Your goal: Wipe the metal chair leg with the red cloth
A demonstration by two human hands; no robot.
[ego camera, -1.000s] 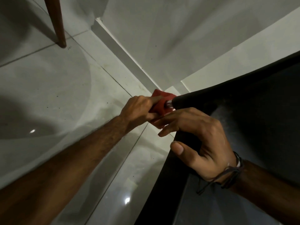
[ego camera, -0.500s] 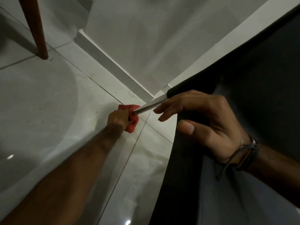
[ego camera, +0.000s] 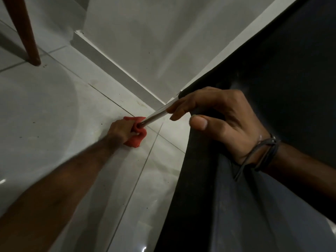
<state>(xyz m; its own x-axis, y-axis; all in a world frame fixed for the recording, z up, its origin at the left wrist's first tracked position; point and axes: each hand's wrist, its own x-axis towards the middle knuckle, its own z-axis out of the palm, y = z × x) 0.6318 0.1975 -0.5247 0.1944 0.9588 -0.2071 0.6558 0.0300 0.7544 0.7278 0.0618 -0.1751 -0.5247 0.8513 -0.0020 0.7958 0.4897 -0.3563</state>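
Left hand clamps red cloth round metal chair leg.

My left arm stretches down and away, my left hand fisted tight around the red cloth. My right hand, nearer and higher, curls its fingers over the dark chair seat, thumb extended, cord bands circling the wrist.
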